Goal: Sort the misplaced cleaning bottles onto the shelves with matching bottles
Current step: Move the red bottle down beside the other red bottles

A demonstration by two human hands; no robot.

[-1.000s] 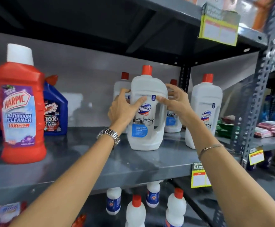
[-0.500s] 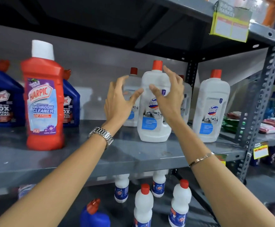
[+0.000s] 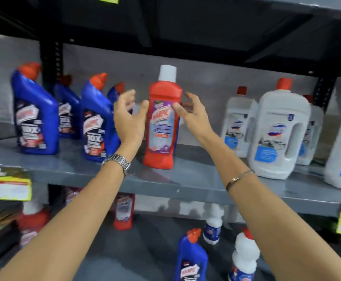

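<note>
On the grey metal shelf [image 3: 186,185] at chest height, bottles stood in three groups — white, blue and red. Four large white jugs [image 3: 277,134] with red caps filled the right side, two in front and two behind, the rightmost cut by the frame edge. Four blue angled-neck bottles [image 3: 35,116] with red caps lined the left, two forward and two toward the back wall. Between the groups stood a single red bottle [image 3: 162,126] with a white cap, upright on the shelf, its purple label facing out.

Both of the person's arms reached toward it. The left hand [image 3: 130,118] was spread, fingers apart and thumb near the bottle's left edge; the right hand [image 3: 194,116] was likewise spread, its thumb just at the bottle's right edge. Motion blur made it impossible to tell whether either thumb touched the plastic; neither hand was closed around it.

On the lower shelf [image 3: 145,250] two more red bottles [image 3: 124,211] stood at left and centre, one blue bottle [image 3: 192,258] in front, and two small white bottles [image 3: 244,258] to the right. A silver watch [image 3: 118,162] circled the left wrist — a thin bracelet [image 3: 239,178] the right.
</note>
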